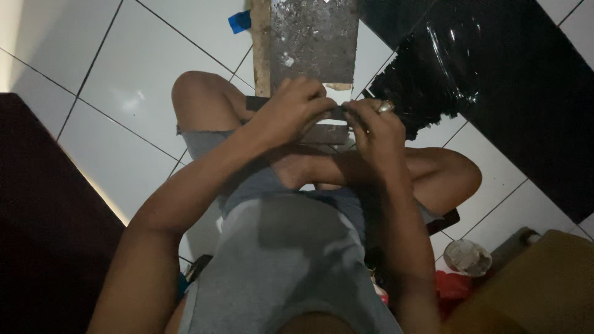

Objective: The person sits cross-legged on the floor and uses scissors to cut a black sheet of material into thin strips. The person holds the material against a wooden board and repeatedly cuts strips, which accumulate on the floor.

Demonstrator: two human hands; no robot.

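Both hands hold one dark flat strip over the crossed legs.

The left hand [294, 105] and the right hand [374, 127] have fingers closed on the dark strip [337, 113], which is perhaps metal, just before a rough grey board [312, 40] lying on the white tile floor [136, 80].

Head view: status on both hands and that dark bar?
Left hand and right hand both gripping thin dark bar. Held over grey plank. Nothing blocking.

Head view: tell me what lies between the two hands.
A dark flat strip bridges left hand and right hand, gripped by both, in the head view.
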